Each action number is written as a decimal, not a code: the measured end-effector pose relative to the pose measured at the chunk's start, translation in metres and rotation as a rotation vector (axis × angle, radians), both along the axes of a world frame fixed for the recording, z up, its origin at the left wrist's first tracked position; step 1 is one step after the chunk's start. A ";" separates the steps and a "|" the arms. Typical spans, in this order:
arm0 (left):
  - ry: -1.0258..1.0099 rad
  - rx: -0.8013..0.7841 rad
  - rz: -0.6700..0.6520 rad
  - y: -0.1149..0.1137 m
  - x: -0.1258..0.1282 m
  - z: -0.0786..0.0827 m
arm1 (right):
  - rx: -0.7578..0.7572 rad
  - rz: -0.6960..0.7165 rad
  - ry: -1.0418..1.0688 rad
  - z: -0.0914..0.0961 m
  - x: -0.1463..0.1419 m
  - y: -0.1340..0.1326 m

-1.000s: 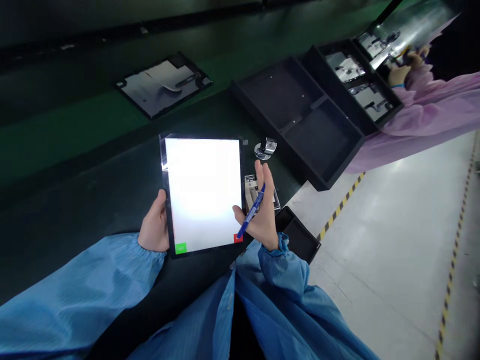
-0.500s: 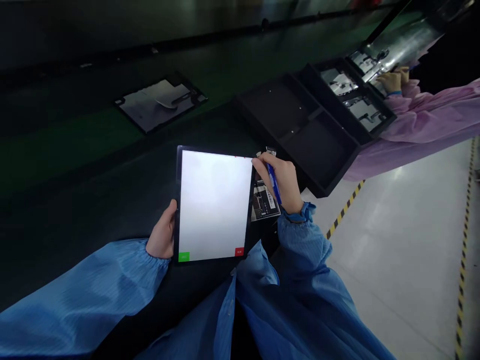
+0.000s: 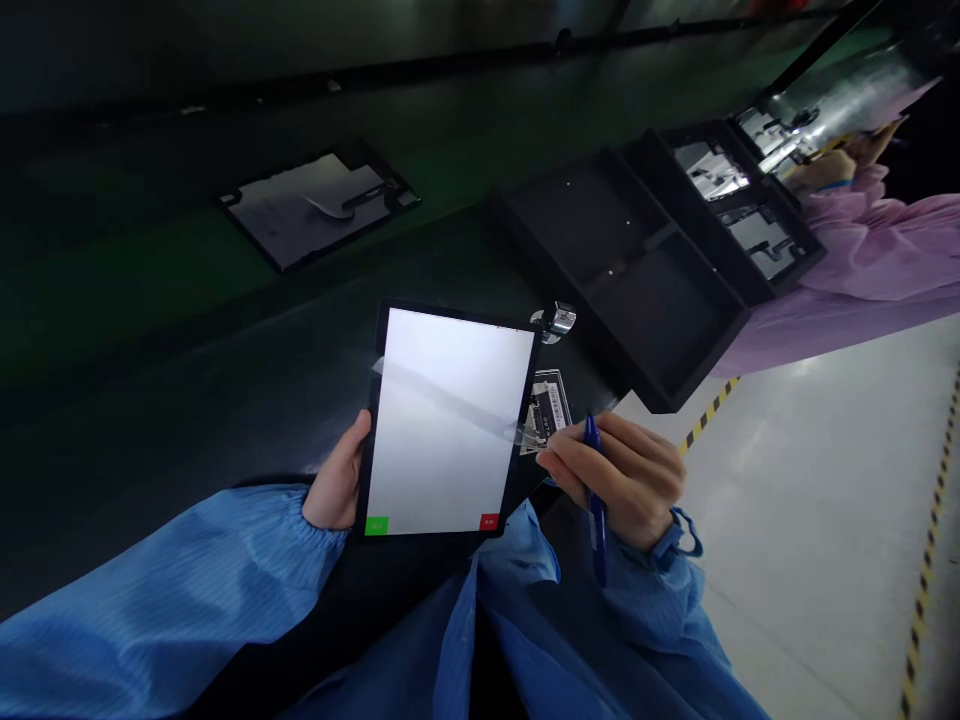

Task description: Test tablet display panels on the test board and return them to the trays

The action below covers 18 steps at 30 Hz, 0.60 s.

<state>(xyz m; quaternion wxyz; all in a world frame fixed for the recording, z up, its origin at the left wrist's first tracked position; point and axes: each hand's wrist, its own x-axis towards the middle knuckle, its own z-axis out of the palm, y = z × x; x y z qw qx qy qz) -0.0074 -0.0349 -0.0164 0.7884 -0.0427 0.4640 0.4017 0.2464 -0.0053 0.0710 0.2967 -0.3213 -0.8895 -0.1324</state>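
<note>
My left hand grips the left edge of a tablet whose screen glows white, with a small green square and a small red square at its bottom corners. My right hand is closed beside the tablet's right edge, pinching a thin clear film that stretches across the screen from the upper left. A blue pen is tucked between the fingers of that same hand. Under the tablet's right side lies a small labelled board.
A black compartment tray stands at the upper right, its far cells holding metal parts. A co-worker in a pink sleeve reaches into it. Another panel lies on the green belt behind. A metal clip sits beside the tablet. Floor is at the right.
My right hand went from the tablet's lower right to its top right corner, then pulled down and right, peeling a clear film off the screen. The left hand kept its hold.
</note>
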 end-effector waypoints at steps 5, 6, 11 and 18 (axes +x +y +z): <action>0.011 0.097 -0.004 -0.007 -0.009 -0.021 | -0.020 -0.060 0.017 -0.005 0.009 -0.007; 0.032 0.087 0.009 -0.007 -0.008 -0.020 | -0.013 -0.060 0.021 -0.006 0.010 -0.008; 0.090 0.007 0.055 0.000 0.002 -0.002 | 0.014 -0.056 0.082 -0.001 0.010 -0.005; 0.152 0.033 -0.036 -0.002 0.005 -0.002 | -0.350 0.101 0.232 0.015 -0.055 0.051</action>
